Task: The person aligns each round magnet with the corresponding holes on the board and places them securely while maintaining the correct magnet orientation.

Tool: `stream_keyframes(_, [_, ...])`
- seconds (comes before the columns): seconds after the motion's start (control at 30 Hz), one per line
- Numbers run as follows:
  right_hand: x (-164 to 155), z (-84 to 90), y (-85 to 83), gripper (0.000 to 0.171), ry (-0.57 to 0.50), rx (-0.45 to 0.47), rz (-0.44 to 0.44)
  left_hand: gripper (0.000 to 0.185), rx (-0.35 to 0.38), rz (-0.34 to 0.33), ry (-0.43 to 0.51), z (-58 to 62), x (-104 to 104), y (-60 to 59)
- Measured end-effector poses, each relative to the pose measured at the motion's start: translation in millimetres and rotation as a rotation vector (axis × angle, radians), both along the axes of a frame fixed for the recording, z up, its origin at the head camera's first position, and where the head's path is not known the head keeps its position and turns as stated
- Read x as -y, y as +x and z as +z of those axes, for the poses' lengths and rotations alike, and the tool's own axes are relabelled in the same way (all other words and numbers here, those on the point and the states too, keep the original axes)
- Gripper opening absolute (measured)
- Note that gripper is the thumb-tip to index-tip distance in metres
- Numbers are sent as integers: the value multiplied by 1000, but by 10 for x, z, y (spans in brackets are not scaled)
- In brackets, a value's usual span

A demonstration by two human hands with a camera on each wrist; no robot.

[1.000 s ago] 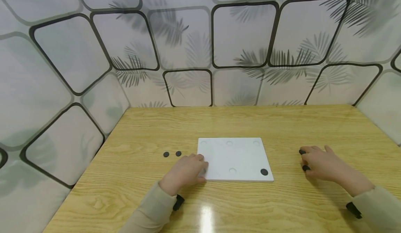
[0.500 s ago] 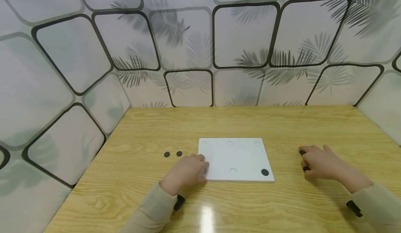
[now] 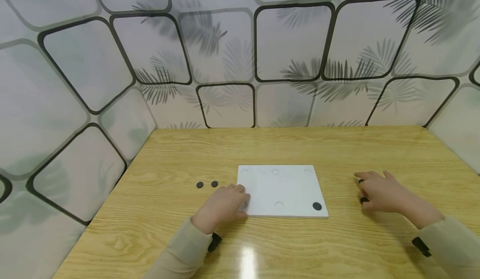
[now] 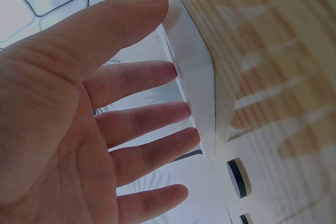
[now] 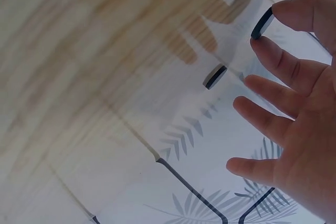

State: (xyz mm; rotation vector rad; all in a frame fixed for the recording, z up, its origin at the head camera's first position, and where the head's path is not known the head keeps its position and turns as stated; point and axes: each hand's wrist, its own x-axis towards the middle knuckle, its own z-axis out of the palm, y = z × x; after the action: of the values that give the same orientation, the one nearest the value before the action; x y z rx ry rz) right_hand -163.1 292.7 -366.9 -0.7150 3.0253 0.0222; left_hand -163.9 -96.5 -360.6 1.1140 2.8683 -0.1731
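Observation:
A white board [image 3: 283, 187] with shallow round recesses lies on the wooden table. My left hand [image 3: 223, 204] rests over its left edge. In the left wrist view the thumb [image 4: 134, 22] touches the board's side, while the other fingers reach nearly straight along its border. To the right of the board, my right hand [image 3: 382, 193] pinches a black disc [image 5: 262, 23] between thumb and index fingertip, edge-on in the right wrist view; its other fingers are spread. A second black disc [image 5: 214, 77] lies on the table just beyond, partly covered by the fingers in the head view.
One black disc [image 3: 316, 206] sits in the board's near right recess. Two more discs, a left one [image 3: 200, 185] and a right one [image 3: 214, 184], lie on the table left of the board. A patterned wall covering [image 3: 288, 104] rises behind the table [image 3: 180, 154].
My right hand has shifted slightly left and away from the body, carrying the pinched disc. The left hand stays on the board's edge.

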Motion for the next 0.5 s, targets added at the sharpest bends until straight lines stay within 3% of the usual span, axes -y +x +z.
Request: stream_keyframes(0.5, [83,46,-79,27,4,-8,26,32,-3,-2,-1,-18,-2,-2])
